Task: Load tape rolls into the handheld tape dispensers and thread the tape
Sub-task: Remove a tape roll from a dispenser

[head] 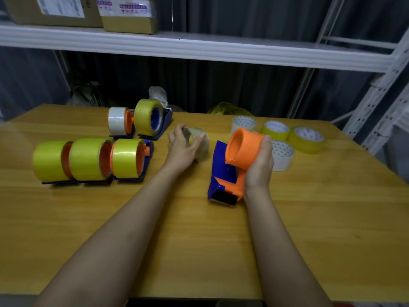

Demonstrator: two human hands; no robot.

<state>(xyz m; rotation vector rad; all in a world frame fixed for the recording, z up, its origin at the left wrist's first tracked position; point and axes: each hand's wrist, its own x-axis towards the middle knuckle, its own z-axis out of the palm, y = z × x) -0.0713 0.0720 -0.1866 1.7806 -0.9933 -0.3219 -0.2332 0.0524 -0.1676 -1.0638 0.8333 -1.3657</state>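
My right hand [262, 160] grips an orange and blue tape dispenser [230, 165] by its orange hub, which carries no roll; the blue blade end points down toward me. To its left, my left hand [182, 147] holds a pale clear tape roll [200, 144], thumb and fingers curled round its rim, just above the wooden table [309, 218]. Several loose rolls lie at the right: white ones [243, 124] [282, 155] and yellow ones [275, 129] [308, 139].
Several loaded dispensers stand at the left: three with yellow rolls in a row [90, 159], one with a white roll [120, 121] and one with a yellow roll [151, 118] behind. A white metal shelf [199, 49] with cardboard boxes [126, 14] hangs above the far edge.
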